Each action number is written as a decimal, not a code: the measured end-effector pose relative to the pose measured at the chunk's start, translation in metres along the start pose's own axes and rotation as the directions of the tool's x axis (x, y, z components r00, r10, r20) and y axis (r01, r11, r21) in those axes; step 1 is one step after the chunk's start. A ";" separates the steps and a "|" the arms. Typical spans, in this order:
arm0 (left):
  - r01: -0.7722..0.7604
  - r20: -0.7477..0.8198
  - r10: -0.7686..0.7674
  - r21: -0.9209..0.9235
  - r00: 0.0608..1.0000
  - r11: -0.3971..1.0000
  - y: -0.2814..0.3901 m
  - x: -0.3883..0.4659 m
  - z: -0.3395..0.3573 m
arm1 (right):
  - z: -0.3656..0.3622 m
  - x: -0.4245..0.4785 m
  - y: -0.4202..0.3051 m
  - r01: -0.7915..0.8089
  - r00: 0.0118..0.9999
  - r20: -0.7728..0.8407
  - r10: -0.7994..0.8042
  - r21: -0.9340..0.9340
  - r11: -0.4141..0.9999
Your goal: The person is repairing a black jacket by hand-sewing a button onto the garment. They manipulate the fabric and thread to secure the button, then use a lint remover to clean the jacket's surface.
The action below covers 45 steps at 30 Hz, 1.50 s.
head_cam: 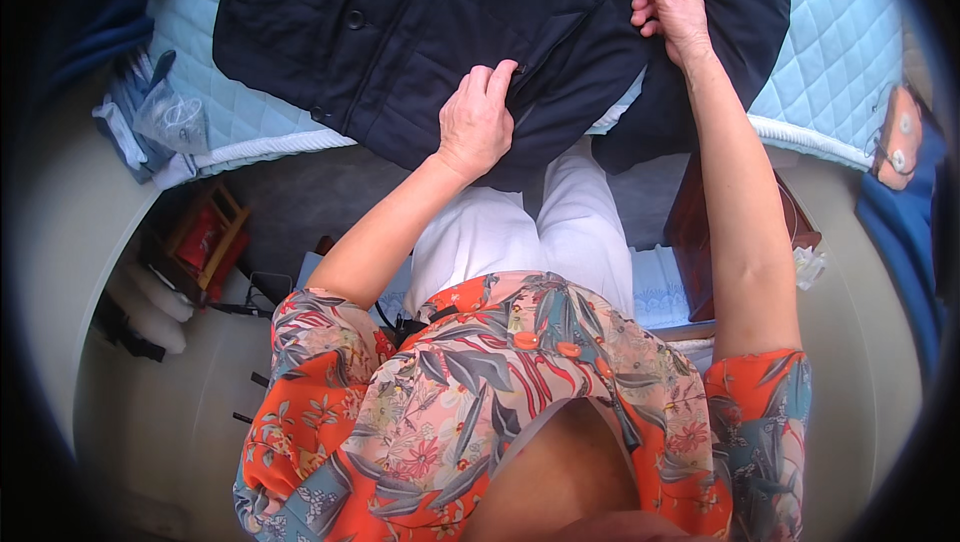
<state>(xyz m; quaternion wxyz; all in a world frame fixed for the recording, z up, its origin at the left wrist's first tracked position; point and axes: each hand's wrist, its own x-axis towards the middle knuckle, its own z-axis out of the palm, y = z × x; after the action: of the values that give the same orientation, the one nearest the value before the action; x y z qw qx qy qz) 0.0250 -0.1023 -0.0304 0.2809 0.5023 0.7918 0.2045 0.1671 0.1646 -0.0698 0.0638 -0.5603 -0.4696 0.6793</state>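
A dark navy padded jacket (450, 24) lies spread over the bed, its lower edge hanging over the near side. Dark round buttons (355, 19) show on its left part. My left hand (478, 118) pinches the jacket between thumb and forefinger beside a long seam or zipped opening (559, 43). Farther up and to the right, my right hand (670, 17) grips a small dark piece at the other end of that opening, possibly a zipper pull; the fingers partly hide it. Light blue quilting shows through a gap low in the jacket.
The bed bears a light blue quilted cover (832, 39) with a white corded edge. A clear plastic bag (174, 118) and folded cloth lie at its left corner; a pinkish object with white discs (898, 138) is at the right. A wooden frame (217, 238) stands low on the left.
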 end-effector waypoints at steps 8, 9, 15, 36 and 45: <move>0.063 -0.079 -0.062 0.008 0.995 0.998 -0.001 -0.014 0.020 | 0.008 0.007 0.000 -0.037 0.999 -0.006 0.037 -0.008 0.999; 0.067 -0.085 -0.067 0.000 0.994 0.998 -0.002 -0.019 0.018 | 0.009 0.006 0.001 -0.047 0.999 -0.013 0.047 -0.010 0.999; 0.117 -0.091 -0.122 -0.054 0.988 0.992 -0.011 -0.023 0.018 | 0.012 0.009 -0.002 -0.048 0.998 -0.034 0.048 -0.015 0.999; 0.055 -0.708 -0.110 -0.100 0.697 0.993 -0.150 0.114 -0.144 | 0.014 0.013 0.003 -0.093 0.992 -0.086 0.090 -0.034 0.995; 0.497 -0.385 -0.513 -0.147 0.768 0.855 -0.191 0.238 -0.202 | 0.012 -0.016 -0.026 -0.113 0.993 0.021 0.114 -0.042 0.993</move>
<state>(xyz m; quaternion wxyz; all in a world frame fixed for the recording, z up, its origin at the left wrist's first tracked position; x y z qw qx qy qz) -0.3164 0.0275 -0.0499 0.1621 0.2114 0.9344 0.2367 0.1514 0.1621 -0.0416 0.0081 -0.5794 -0.4515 0.6785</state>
